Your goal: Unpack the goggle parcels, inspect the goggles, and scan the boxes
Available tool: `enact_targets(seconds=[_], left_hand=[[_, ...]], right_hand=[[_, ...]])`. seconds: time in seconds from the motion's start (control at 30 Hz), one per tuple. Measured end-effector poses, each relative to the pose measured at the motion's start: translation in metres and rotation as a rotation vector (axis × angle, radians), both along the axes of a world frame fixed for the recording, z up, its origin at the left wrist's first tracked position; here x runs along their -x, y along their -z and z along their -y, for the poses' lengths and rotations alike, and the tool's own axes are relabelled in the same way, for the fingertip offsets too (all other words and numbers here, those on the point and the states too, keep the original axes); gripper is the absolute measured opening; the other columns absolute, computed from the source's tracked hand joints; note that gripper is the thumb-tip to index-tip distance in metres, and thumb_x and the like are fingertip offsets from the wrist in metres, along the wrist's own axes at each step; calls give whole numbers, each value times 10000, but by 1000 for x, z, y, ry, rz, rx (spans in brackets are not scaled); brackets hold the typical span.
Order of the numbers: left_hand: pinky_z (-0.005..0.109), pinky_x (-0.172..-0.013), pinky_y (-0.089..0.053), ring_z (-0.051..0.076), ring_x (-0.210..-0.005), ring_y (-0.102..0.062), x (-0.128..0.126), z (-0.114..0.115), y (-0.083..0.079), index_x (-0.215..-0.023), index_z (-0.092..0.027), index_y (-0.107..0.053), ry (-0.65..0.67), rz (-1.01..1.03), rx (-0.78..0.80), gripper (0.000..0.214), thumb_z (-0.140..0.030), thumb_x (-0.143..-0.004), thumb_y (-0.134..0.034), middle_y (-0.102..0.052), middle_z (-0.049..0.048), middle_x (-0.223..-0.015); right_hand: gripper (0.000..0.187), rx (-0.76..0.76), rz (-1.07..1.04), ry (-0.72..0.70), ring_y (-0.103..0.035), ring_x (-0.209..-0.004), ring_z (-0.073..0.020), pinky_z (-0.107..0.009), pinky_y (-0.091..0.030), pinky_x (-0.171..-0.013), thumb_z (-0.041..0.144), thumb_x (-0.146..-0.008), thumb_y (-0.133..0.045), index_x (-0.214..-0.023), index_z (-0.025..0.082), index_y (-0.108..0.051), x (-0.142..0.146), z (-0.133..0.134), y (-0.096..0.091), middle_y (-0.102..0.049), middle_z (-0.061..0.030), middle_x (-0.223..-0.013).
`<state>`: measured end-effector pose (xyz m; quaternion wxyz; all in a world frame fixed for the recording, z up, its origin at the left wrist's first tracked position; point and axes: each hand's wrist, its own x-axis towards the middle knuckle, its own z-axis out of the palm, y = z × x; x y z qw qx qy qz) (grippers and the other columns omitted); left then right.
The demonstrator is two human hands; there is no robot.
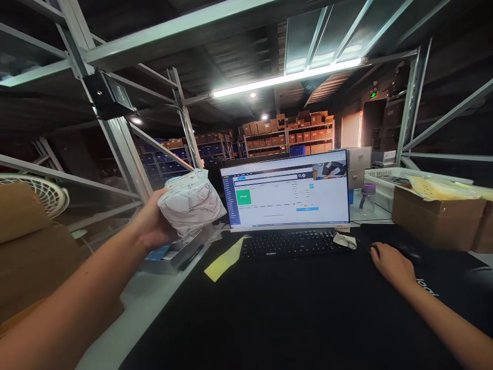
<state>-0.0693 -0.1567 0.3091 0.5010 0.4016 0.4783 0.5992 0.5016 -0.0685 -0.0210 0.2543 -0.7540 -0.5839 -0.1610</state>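
Observation:
My left hand is raised at the left of the desk, closed round a white plastic-wrapped parcel. The parcel's wrapping is crumpled, and a label shows on its top side. Most of my fingers are hidden behind it. On the black desk mat at the right, my right hand curls over a dark computer mouse that it mostly covers. Between the hands stand a lit monitor and a black keyboard. A yellow paper slip lies by the keyboard's left end.
Cardboard boxes and a white basket stand at the right, near a purple-lidded bottle. A grey tray sits below the parcel. A metal rack post and a fan are at the left.

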Motion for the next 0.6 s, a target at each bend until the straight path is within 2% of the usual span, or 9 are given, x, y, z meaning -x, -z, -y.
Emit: enact_targets(seconds=[0.1, 0.33, 0.6], left_hand=[[403, -682, -626, 249, -771, -714, 0, 2, 0, -1233, -228, -651, 44, -27, -1, 430, -435, -862, -582, -752, 52, -976], [423, -662, -632, 247, -685, -709, 2, 7, -2, -1123, -174, -678, -4, 14, 55, 375, -407, -835, -622, -745, 68, -848], [367, -563, -630, 224, -616, -698, 0, 11, -1, -1003, -190, -688, -59, 24, 59, 247, -335, -820, -608, -733, 25, -736]], right_hand=[[417, 6, -16, -5, -671, -1029, -274, -357, -498, -797, 337, -1000, -339, -1110, 153, -697, -3, 0, 2, -719, -136, -1089], [411, 20, -29, -2, -665, -1061, -281, -358, -496, -841, 320, -995, -343, -1104, 136, -693, 0, 0, 1, -716, -144, -1090], [375, 55, -11, 12, -667, -1036, -276, -357, -485, -819, 297, -1001, -346, -1072, 153, -686, 9, 7, -8, -715, -129, -1080]])
